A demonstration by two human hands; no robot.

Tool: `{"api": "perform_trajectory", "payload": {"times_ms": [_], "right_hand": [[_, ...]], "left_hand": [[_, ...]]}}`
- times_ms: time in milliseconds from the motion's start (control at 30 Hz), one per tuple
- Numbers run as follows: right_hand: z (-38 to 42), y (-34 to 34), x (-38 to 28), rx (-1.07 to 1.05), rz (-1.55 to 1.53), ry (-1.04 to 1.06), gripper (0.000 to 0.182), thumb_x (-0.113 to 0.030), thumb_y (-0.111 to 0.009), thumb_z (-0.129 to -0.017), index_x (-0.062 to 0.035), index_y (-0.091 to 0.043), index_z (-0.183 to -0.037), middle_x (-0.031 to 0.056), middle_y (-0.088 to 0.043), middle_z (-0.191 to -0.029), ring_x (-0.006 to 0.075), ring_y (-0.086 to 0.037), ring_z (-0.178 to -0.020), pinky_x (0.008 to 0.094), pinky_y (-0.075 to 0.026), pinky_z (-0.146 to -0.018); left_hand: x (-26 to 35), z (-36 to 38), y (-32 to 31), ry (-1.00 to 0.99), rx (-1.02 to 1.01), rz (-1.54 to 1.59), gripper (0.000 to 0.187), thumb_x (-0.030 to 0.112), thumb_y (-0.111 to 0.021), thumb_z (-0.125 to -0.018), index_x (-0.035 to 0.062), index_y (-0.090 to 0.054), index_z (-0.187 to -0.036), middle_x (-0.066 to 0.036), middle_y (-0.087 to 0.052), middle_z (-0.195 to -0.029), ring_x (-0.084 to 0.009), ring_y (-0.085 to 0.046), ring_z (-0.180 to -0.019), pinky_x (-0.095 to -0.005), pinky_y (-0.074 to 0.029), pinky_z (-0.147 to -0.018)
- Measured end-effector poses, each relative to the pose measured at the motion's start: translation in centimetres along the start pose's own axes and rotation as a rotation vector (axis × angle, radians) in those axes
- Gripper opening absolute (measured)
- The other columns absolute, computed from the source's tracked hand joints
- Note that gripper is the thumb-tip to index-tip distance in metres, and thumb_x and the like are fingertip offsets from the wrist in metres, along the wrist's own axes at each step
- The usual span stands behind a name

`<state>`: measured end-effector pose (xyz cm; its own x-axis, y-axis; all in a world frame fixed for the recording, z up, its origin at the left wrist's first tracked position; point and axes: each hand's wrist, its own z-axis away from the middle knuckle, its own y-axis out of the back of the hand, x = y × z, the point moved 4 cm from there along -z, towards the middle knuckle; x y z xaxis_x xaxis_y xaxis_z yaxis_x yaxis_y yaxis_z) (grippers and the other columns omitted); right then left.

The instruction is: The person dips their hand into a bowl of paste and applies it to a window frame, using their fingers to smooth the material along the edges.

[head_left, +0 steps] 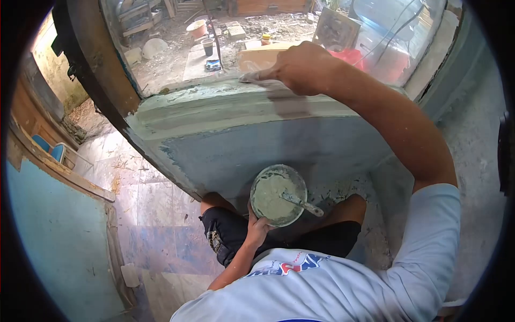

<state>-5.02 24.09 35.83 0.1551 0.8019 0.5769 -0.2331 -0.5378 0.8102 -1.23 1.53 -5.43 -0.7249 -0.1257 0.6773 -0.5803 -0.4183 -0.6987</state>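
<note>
A house under repair: wet plaster coats the window sill (214, 107) under the right hand (300, 67), rubble litters the yard (177, 48) beyond, and worn tiles (155, 214) lie beside the left hand (257, 228).

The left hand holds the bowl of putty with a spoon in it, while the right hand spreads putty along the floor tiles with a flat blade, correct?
Not quite. In the head view the right hand works the flat blade along the window sill, not the floor tiles. The rest stands: the left hand holds the bowl of putty with a spoon in it.
</note>
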Motion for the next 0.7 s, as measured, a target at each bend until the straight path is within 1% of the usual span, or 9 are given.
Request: {"api": "perform_trajectory", "payload": {"times_ms": [167,233,300,367,433,533,600,667,700], "right_hand": [[2.0,-2.4,1.9,-0.045,-0.001,-0.058,0.071,-0.007,-0.051,-0.092,-0.0511,-0.04,-0.147,0.0042,-0.07,-0.1,0.0243,-0.07,-0.093,0.0394,-0.058,-0.078],[3.6,-2.0,2.7,-0.031,0.009,-0.04,0.072,-0.002,-0.047,-0.091,-0.0477,-0.043,-0.147,0.01,-0.067,-0.088,0.0271,-0.069,-0.086,0.0397,-0.056,-0.068],[4.2,-1.9,3.7,-0.075,0.044,-0.014,0.073,-0.001,-0.047,-0.09,-0.0465,-0.044,-0.146,0.0108,-0.067,-0.088,0.0277,-0.068,-0.084,0.04,-0.055,-0.069],[4.0,-1.1,4.1,-0.112,0.091,0.006,0.073,0.0,-0.046,-0.089,-0.0454,-0.046,-0.146,0.0116,-0.068,-0.088,0.0283,-0.068,-0.083,0.0403,-0.055,-0.069],[2.9,0.8,3.0,-0.155,-0.113,-0.082,0.079,-0.001,-0.049,-0.084,-0.046,-0.042,-0.148,0.0117,-0.069,-0.112,0.0291,-0.069,-0.099,0.0408,-0.057,-0.083],[0.3,2.8,0.1,-0.055,-0.15,0.012,0.08,-0.002,-0.047,-0.084,-0.0466,-0.041,-0.149,0.0101,-0.069,-0.116,0.0297,-0.069,-0.099,0.0415,-0.056,-0.082],[-0.9,3.8,-1.3,-0.036,-0.133,0.045,0.076,-0.003,-0.047,-0.085,-0.0462,-0.044,-0.147,0.0083,-0.069,-0.117,0.0285,-0.069,-0.1,0.0409,-0.057,-0.081],[-2.1,3.9,-2.3,0.083,-0.072,0.141,0.074,-0.002,-0.048,-0.086,-0.0427,-0.044,-0.148,0.0097,-0.07,-0.101,0.0281,-0.069,-0.087,0.0418,-0.056,-0.074],[-2.3,3.7,-2.4,0.069,-0.055,0.134,0.072,-0.004,-0.047,-0.089,-0.0452,-0.043,-0.148,0.0085,-0.07,-0.1,0.0274,-0.07,-0.089,0.0422,-0.057,-0.075]], "left_hand": [[0.1,-0.2,-0.7,0.028,-0.006,-0.003,0.098,-0.006,-0.047,-0.076,0.0307,-0.004,-0.156,-0.014,-0.034,-0.15,-0.0376,-0.053,-0.127,-0.0512,-0.059,-0.083],[0.0,-0.1,-0.7,0.027,0.001,0.001,0.098,-0.006,-0.048,-0.076,0.0311,-0.004,-0.156,-0.013,-0.034,-0.15,-0.0375,-0.053,-0.127,-0.0515,-0.059,-0.083],[-0.2,0.0,-0.5,0.014,0.011,-0.041,0.089,-0.006,-0.043,-0.078,0.0263,-0.013,-0.155,-0.014,-0.037,-0.15,-0.0384,-0.055,-0.126,-0.0549,-0.059,-0.084],[-0.2,0.2,-0.4,0.012,0.001,-0.017,0.092,-0.006,-0.045,-0.077,0.0279,-0.01,-0.155,-0.013,-0.036,-0.149,-0.0379,-0.054,-0.126,-0.054,-0.058,-0.084],[-0.1,0.0,-0.5,0.038,-0.009,-0.005,0.095,-0.006,-0.048,-0.077,0.029,-0.006,-0.155,-0.013,-0.035,-0.149,-0.0378,-0.053,-0.127,-0.0542,-0.057,-0.085],[-0.1,0.0,-0.6,0.042,-0.031,-0.028,0.095,-0.006,-0.048,-0.078,0.0293,-0.006,-0.155,-0.014,-0.034,-0.15,-0.0384,-0.052,-0.128,-0.0553,-0.057,-0.086],[0.0,0.1,-0.6,0.042,-0.017,-0.032,0.095,-0.005,-0.048,-0.078,0.0294,-0.006,-0.155,-0.014,-0.034,-0.15,-0.0386,-0.051,-0.128,-0.0555,-0.057,-0.086],[0.0,0.3,-0.6,0.045,-0.001,-0.035,0.094,-0.005,-0.048,-0.078,0.0295,-0.006,-0.155,-0.014,-0.034,-0.15,-0.0389,-0.051,-0.129,-0.0558,-0.057,-0.087],[0.0,0.3,-0.6,0.038,-0.004,-0.032,0.094,-0.005,-0.048,-0.078,0.0295,-0.005,-0.155,-0.015,-0.033,-0.151,-0.0392,-0.051,-0.129,-0.0561,-0.057,-0.087]]}}
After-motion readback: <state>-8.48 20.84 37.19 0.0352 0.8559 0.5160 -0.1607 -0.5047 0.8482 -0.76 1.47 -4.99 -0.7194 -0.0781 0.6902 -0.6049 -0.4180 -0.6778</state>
